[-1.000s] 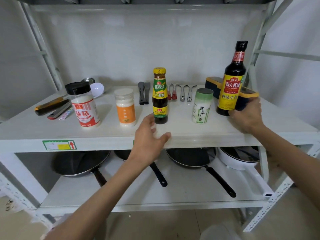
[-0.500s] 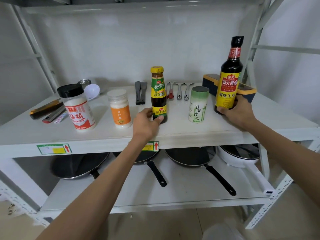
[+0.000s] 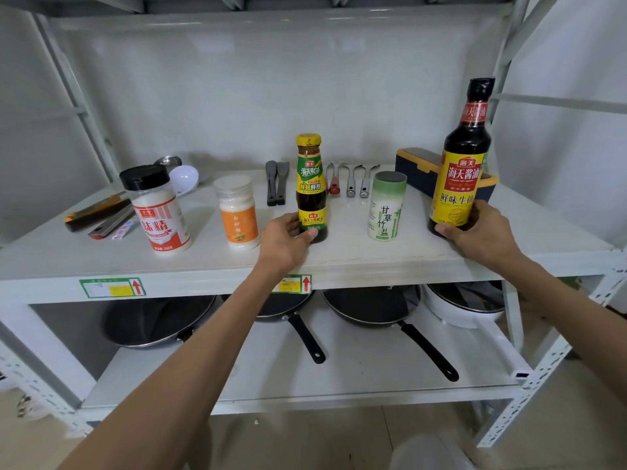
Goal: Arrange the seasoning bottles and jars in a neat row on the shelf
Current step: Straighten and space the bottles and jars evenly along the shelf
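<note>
Several seasoning containers stand along the front of the white shelf [image 3: 339, 259]. From the left: a black-capped MSG jar [image 3: 156, 208], a small orange-labelled sugar jar [image 3: 236, 212], a yellow-capped oyster sauce bottle [image 3: 310, 188], a green-and-white salt canister [image 3: 386, 206] and a tall soy sauce bottle [image 3: 463, 164]. My left hand [image 3: 285, 240] grips the base of the oyster sauce bottle. My right hand [image 3: 481, 232] wraps around the bottom of the soy sauce bottle. Both bottles stand upright.
Behind the row lie dark spatulas [image 3: 276, 183], small peelers [image 3: 349, 183], a white ladle [image 3: 183, 179], knives [image 3: 98, 213] at the left, and a dark box with a yellow rim [image 3: 417, 167]. Frying pans [image 3: 373, 307] and a white pot [image 3: 464, 307] sit on the lower shelf.
My left hand has risen from the shelf's front edge and closed around the base of the oyster sauce bottle. My right hand has stayed on the soy sauce bottle.
</note>
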